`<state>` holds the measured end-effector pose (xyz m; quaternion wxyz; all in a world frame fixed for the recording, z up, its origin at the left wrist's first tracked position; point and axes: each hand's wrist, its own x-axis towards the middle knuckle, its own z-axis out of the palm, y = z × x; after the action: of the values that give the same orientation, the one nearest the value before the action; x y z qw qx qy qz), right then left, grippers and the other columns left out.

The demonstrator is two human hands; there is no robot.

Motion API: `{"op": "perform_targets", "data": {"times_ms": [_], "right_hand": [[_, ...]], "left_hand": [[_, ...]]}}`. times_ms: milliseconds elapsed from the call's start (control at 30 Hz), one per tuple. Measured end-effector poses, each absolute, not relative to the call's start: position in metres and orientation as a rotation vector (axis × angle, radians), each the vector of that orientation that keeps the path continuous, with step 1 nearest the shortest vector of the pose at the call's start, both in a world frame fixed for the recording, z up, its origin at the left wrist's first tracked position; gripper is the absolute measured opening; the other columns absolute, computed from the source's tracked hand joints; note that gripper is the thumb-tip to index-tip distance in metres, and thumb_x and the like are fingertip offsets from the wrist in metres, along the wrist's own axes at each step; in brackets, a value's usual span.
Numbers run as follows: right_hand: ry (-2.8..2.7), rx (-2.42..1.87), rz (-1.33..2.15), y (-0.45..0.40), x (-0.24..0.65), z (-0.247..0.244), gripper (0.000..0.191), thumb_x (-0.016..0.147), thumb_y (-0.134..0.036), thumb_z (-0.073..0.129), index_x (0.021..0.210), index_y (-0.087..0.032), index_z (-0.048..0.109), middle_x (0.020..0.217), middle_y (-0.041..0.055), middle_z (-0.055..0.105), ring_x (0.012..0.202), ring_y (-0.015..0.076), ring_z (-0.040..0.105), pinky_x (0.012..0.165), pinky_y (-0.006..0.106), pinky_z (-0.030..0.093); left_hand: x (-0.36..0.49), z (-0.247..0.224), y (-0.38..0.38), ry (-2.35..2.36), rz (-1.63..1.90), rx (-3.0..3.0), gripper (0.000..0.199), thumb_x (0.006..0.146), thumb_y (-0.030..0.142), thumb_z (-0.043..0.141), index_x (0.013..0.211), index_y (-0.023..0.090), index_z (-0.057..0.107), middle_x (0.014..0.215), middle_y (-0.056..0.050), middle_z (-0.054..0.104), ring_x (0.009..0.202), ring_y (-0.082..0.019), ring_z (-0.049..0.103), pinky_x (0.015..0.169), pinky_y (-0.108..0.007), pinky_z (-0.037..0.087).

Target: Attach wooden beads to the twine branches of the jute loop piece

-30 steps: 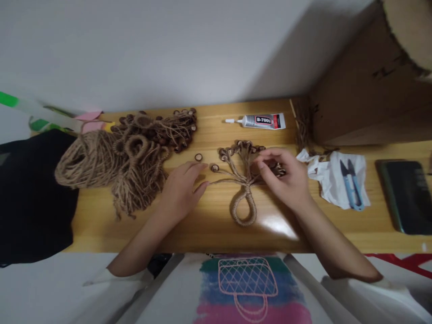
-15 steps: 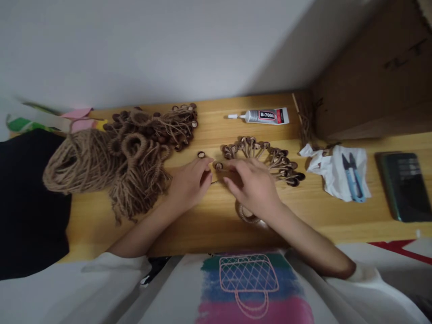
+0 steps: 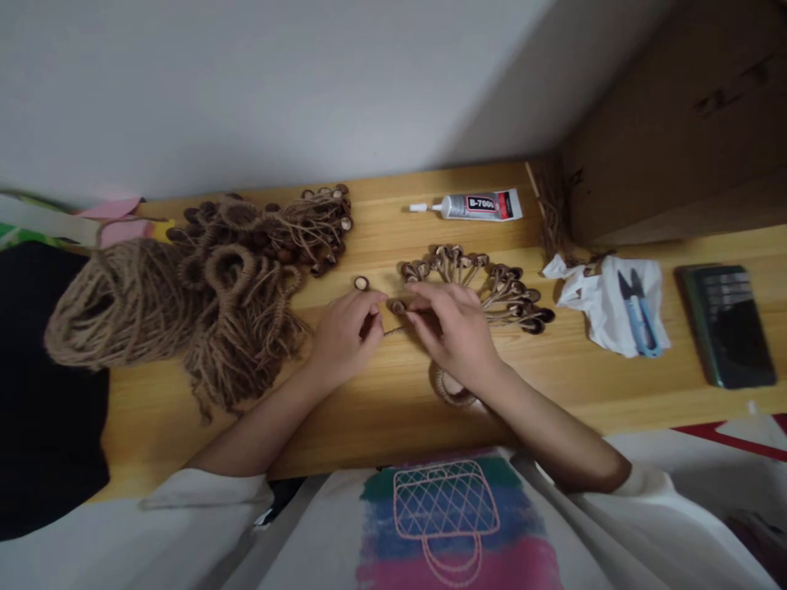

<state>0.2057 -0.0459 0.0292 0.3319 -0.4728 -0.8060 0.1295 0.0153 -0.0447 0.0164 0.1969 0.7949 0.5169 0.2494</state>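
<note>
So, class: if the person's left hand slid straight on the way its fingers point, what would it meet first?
Probably the right hand: the left hand points right, fingertips almost against it over the thin jute strand; depth is unclear.

lay on the wooden desk as a jute-cord piece [image 3: 485, 283]: a fan of thin brown strands spread toward the wall, each tipped with a small dark wooden bead. gathered at the near end into a wrapped cord loop [image 3: 452, 393], mostly hidden under the right hand [image 3: 452, 332]. one bead [image 3: 398, 306] at the fan's left edge sat pinched at the right fingertips, with its short strand [image 3: 393, 331] running toward the curled left hand [image 3: 345, 332], which touched the strand's end. a single loose ring bead [image 3: 361, 283], pale in the middle, rested flat just beyond the left fingertips, apart from the fan.
</note>
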Motion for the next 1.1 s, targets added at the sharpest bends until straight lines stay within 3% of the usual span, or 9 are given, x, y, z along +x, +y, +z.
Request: {"op": "perform_targets", "data": {"times_ms": [300, 633, 900, 1100], "right_hand": [[-2.101, -1.196, 0.359, -0.047, 0.206, 0.026, 0.03, 0.092, -0.015, 0.053, 0.122, -0.019, 0.051, 0.088, 0.0017, 0.071, 0.088, 0.0197, 0.059, 0.078, 0.034, 0.041], [-2.177, -1.294, 0.276, -0.046, 0.203, 0.02, 0.027, 0.094, -0.016, 0.048, 0.12, -0.014, 0.056, 0.087, 0.005, 0.07, 0.087, 0.0208, 0.057, 0.077, 0.033, 0.039], [-2.202, -1.378, 0.381, -0.046, 0.202, 0.022, 0.03, 0.095, -0.018, 0.045, 0.123, -0.016, 0.057, 0.091, 0.0065, 0.071, 0.091, 0.0226, 0.057, 0.08, 0.036, 0.04], [-2.179, -1.345, 0.351, -0.047, 0.202, 0.023, 0.029, 0.094, -0.018, 0.047, 0.12, -0.015, 0.059, 0.091, 0.0069, 0.071, 0.091, 0.0224, 0.057, 0.08, 0.035, 0.04]], "left_hand": [[0.015, 0.015, -0.044, 1.433, 0.713, 2.219, 0.024, 0.083, 0.012, 0.048, 0.103, 0.016, 0.06, 0.081, -0.002, 0.064, 0.074, -0.016, 0.058, 0.07, -0.029, 0.047], [0.016, 0.017, -0.044, 1.427, 0.682, 2.203, 0.021, 0.084, 0.013, 0.049, 0.102, 0.017, 0.06, 0.084, -0.002, 0.064, 0.077, -0.017, 0.059, 0.07, -0.029, 0.046], [0.015, 0.016, -0.043, 1.367, 0.658, 2.28, 0.026, 0.085, 0.023, 0.061, 0.11, 0.016, 0.059, 0.089, -0.004, 0.067, 0.083, -0.019, 0.062, 0.073, -0.032, 0.048], [0.014, 0.015, -0.042, 1.349, 0.661, 2.309, 0.016, 0.09, 0.026, 0.058, 0.102, 0.016, 0.062, 0.087, -0.004, 0.066, 0.082, -0.019, 0.061, 0.071, -0.031, 0.047]]}}
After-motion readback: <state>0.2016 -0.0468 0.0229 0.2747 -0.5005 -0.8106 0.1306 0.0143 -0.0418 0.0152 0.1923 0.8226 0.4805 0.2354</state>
